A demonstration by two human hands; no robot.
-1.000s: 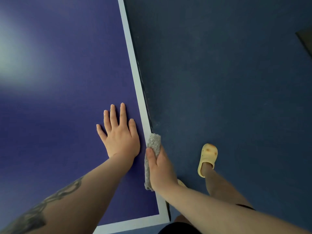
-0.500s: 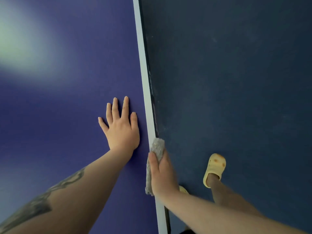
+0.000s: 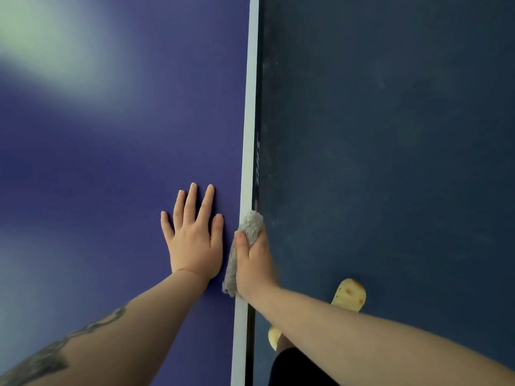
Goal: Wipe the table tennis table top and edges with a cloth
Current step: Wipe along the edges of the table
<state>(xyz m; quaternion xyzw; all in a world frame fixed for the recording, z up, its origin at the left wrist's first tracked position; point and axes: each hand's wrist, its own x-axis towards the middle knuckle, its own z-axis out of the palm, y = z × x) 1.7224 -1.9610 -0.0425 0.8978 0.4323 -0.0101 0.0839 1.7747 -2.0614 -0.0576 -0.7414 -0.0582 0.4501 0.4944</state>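
The purple table tennis table top fills the left half of the view, with a white line along its right side and a dark side edge below it. My left hand lies flat on the top, fingers straight and spread, just left of the white line. My right hand grips a grey cloth wrapped over the table's side edge, thumb on top and fingers hidden down the side.
Dark blue floor lies to the right of the table. My feet in yellow slippers stand on it close to the table edge. A bright glare patch sits on the far left of the top.
Both hands and the cloth have slid forward along the table's right edge. The near corner of the table has dropped out of view and my feet have stepped forward.
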